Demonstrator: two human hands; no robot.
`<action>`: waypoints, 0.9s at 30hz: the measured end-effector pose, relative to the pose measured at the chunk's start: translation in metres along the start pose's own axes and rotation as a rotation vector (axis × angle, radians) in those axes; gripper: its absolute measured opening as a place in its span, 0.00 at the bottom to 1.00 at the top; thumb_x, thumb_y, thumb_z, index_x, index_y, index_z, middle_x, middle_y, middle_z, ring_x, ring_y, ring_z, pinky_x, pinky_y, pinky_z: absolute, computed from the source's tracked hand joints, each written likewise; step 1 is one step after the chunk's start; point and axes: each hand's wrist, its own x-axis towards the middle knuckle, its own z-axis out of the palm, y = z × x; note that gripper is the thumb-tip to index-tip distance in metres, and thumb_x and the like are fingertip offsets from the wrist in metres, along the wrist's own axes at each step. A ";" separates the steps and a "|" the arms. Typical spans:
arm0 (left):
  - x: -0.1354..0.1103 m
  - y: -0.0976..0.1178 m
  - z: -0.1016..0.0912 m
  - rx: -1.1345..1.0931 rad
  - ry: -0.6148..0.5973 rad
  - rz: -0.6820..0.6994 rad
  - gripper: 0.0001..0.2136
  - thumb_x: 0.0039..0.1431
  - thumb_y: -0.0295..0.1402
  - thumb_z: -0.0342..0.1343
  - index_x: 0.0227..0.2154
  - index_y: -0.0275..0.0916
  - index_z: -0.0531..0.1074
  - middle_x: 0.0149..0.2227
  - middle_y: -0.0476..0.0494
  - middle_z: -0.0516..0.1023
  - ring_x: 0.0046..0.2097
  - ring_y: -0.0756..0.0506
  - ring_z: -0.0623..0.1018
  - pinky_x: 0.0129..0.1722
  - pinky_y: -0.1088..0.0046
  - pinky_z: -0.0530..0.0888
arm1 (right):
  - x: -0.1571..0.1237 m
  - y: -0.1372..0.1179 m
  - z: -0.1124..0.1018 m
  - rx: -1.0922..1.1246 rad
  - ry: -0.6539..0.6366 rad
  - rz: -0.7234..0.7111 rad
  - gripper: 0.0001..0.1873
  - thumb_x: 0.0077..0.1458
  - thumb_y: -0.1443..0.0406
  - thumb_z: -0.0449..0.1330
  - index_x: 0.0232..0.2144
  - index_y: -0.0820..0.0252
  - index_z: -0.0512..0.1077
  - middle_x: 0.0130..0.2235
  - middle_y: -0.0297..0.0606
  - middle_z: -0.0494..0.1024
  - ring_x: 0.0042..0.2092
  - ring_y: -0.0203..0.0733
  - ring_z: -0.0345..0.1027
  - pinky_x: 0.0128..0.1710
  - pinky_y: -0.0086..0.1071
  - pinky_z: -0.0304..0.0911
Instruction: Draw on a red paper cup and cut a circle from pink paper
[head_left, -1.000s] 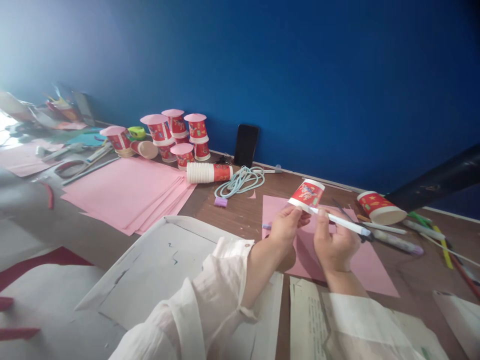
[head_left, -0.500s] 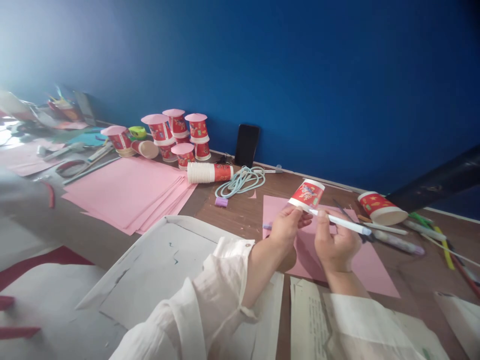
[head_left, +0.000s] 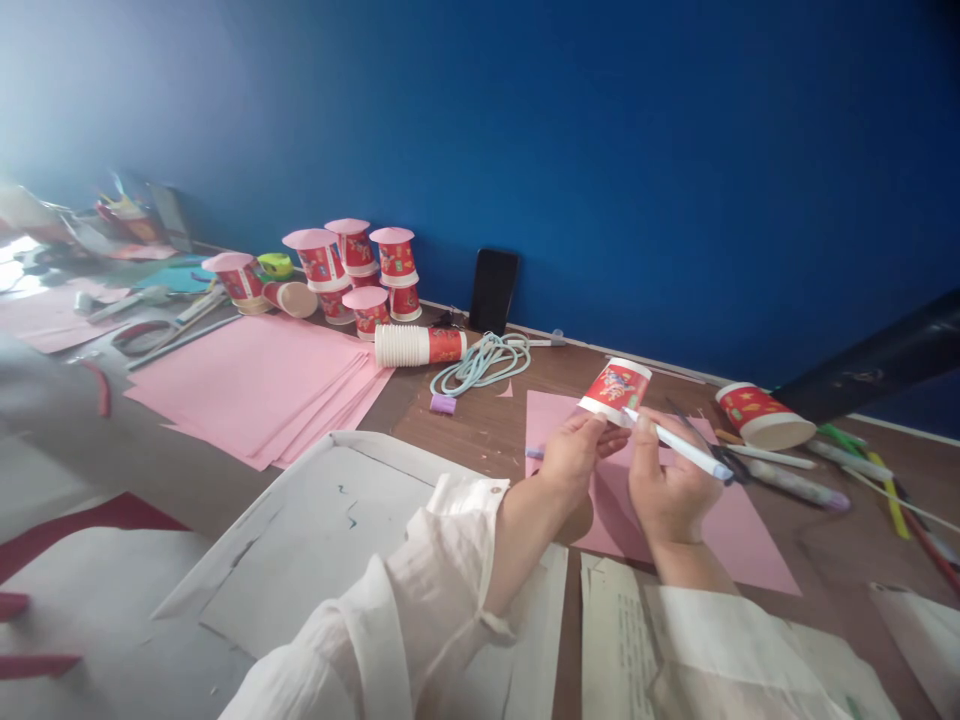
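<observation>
My left hand (head_left: 574,453) grips a red printed paper cup (head_left: 616,391) by its white rim, held tilted above a pink paper sheet (head_left: 720,528). My right hand (head_left: 670,486) is closed round a white pen (head_left: 684,447), whose tip rests at the cup's rim. Both arms wear white sleeves.
A second red cup (head_left: 759,413) lies on its side to the right among pens and markers (head_left: 795,484). Behind are a stack of pink sheets (head_left: 259,382), a lying sleeve of cups (head_left: 416,345), pink-topped cups (head_left: 352,265), a coiled cable (head_left: 480,362), a black phone (head_left: 493,290) against the blue wall, and white papers (head_left: 315,530) in front.
The pen's tip has shifted slightly along the cup's rim. Otherwise both hands and the cup stay in place.
</observation>
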 end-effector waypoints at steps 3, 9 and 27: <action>-0.001 0.001 0.001 -0.008 0.008 -0.012 0.11 0.46 0.35 0.64 0.30 0.33 0.75 0.31 0.38 0.79 0.41 0.40 0.79 0.52 0.57 0.69 | 0.000 0.000 0.000 -0.001 0.007 -0.012 0.10 0.59 0.64 0.56 0.38 0.63 0.76 0.36 0.45 0.82 0.38 0.46 0.76 0.42 0.39 0.69; 0.000 0.000 0.001 -0.047 0.004 0.005 0.10 0.46 0.35 0.64 0.30 0.33 0.74 0.30 0.39 0.78 0.38 0.42 0.79 0.51 0.60 0.70 | -0.003 0.002 0.001 -0.031 0.018 -0.009 0.09 0.58 0.63 0.57 0.34 0.62 0.77 0.33 0.43 0.82 0.35 0.44 0.76 0.37 0.34 0.68; -0.001 0.002 0.003 -0.036 0.013 -0.014 0.09 0.48 0.33 0.62 0.29 0.32 0.75 0.29 0.38 0.78 0.40 0.39 0.79 0.53 0.57 0.68 | 0.000 0.002 0.001 0.010 0.025 -0.070 0.08 0.58 0.66 0.58 0.38 0.62 0.76 0.37 0.44 0.82 0.38 0.45 0.76 0.42 0.37 0.68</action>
